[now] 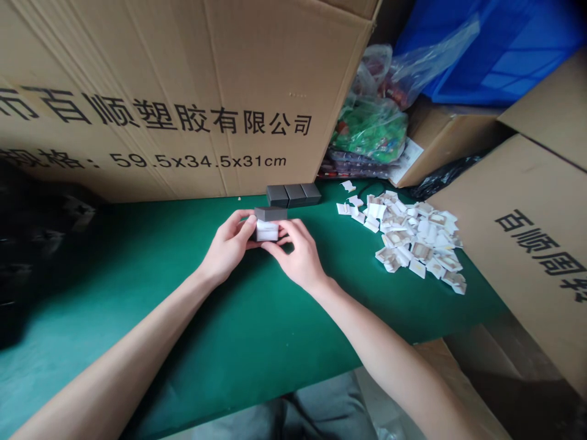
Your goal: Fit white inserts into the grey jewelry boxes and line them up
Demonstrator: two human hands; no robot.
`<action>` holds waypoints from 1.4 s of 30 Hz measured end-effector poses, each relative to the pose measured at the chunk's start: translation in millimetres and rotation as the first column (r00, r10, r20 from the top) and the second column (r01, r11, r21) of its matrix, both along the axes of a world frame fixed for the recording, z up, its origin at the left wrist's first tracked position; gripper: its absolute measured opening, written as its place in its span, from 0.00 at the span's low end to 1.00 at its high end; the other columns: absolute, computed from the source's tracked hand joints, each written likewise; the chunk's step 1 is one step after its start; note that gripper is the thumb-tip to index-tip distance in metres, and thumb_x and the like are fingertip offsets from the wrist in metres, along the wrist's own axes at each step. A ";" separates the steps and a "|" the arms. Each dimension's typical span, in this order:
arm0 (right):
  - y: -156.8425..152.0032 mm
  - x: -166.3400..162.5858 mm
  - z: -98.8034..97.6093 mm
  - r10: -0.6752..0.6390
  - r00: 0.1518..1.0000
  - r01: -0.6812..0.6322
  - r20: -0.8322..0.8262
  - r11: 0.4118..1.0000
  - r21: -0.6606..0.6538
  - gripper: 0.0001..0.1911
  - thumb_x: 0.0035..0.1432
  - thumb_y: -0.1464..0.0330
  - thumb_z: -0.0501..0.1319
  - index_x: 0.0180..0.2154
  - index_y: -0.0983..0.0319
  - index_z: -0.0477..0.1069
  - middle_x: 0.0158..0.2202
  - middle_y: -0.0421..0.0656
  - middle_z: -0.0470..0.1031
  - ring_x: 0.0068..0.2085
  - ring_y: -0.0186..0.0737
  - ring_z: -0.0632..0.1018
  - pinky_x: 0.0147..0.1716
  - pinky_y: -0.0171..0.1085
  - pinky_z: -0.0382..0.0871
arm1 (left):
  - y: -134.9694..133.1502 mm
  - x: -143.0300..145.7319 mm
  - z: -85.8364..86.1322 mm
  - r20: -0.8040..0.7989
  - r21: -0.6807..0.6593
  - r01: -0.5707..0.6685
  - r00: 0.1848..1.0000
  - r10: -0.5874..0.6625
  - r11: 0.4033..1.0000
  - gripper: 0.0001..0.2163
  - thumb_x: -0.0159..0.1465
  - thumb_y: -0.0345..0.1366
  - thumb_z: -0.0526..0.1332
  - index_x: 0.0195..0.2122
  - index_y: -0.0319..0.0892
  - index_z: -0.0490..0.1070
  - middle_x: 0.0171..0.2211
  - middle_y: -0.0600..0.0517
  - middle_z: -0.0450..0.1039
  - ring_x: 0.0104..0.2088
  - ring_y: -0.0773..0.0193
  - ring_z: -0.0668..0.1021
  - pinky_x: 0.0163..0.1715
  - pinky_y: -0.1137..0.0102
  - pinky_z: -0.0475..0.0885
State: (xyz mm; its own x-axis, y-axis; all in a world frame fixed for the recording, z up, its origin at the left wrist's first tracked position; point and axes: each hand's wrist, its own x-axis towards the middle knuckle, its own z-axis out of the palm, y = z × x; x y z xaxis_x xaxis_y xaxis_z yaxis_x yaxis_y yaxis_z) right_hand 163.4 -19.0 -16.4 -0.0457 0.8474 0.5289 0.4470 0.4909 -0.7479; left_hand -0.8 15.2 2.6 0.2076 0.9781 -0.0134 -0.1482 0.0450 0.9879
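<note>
Both grips close on one small grey box (268, 223): the left hand (228, 244) pinches its left side, and the right hand (298, 252) clasps its right side with the fingers (288, 227) curled over the white pad (266, 231) that sits in the box's open front. The box's dark lid stands up above the white pad. The box is held just above the green counter (257, 318), near the middle of its far half.

Just behind the box, three closed grey boxes (293, 194) lie in a row, touching each other, against the foot of a big cardboard carton (183, 91) printed with black characters. To the right of the held box, well apart from it, a loose heap of white pads (413, 238) spreads over the counter. Beyond that heap, clear plastic bags (371, 128) with green and red contents lean against the carton's corner, and a blue crate (504, 55) rests higher up behind them. Another printed carton (527, 244) stands at the counter's right edge, past the heap. Far left of the held box, something dark and blurred lies on the counter.
</note>
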 end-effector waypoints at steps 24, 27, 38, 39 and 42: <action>-2.2 10.0 7.6 -0.066 0.952 0.091 0.299 0.993 -0.073 0.18 0.63 0.64 0.63 0.55 0.56 0.69 0.35 0.38 0.81 0.27 0.34 0.79 0.27 0.31 0.71 | 1.1 0.0 -1.6 -0.068 0.050 0.005 0.998 -0.002 0.999 0.22 0.62 0.52 0.67 0.48 0.41 0.69 0.40 0.47 0.80 0.41 0.54 0.83 0.42 0.56 0.83; -0.2 11.5 6.6 -0.086 0.930 0.112 0.356 0.992 -0.053 0.19 0.64 0.63 0.63 0.55 0.56 0.69 0.35 0.38 0.81 0.26 0.34 0.79 0.27 0.32 0.70 | 1.3 0.5 -2.7 -0.062 0.053 -0.015 0.998 0.019 0.998 0.21 0.63 0.51 0.66 0.48 0.40 0.69 0.40 0.46 0.80 0.41 0.55 0.83 0.42 0.57 0.83; -0.2 8.9 1.6 -0.035 0.985 0.060 0.171 0.988 -0.144 0.20 0.58 0.62 0.68 0.50 0.58 0.71 0.27 0.35 0.79 0.26 0.34 0.80 0.27 0.30 0.72 | 3.3 -0.7 -4.3 -0.044 0.054 -0.037 0.998 0.039 0.998 0.21 0.62 0.51 0.67 0.48 0.42 0.71 0.37 0.47 0.81 0.38 0.56 0.83 0.38 0.62 0.81; 0.0 8.6 1.7 -0.025 0.987 0.052 0.161 0.985 -0.163 0.20 0.57 0.62 0.68 0.50 0.58 0.71 0.28 0.35 0.80 0.26 0.34 0.80 0.27 0.31 0.72 | 3.2 -0.7 -4.2 -0.049 0.054 -0.033 0.998 0.035 0.998 0.21 0.62 0.51 0.67 0.48 0.42 0.71 0.38 0.47 0.81 0.38 0.56 0.83 0.38 0.62 0.81; 0.7 7.8 2.7 -0.028 0.988 0.055 0.154 0.983 -0.175 0.19 0.56 0.63 0.67 0.49 0.57 0.71 0.32 0.37 0.81 0.25 0.33 0.78 0.26 0.31 0.72 | 3.1 -0.7 -3.6 -0.056 0.057 -0.022 0.998 0.025 0.998 0.21 0.62 0.52 0.67 0.49 0.42 0.71 0.39 0.47 0.81 0.39 0.55 0.83 0.38 0.61 0.81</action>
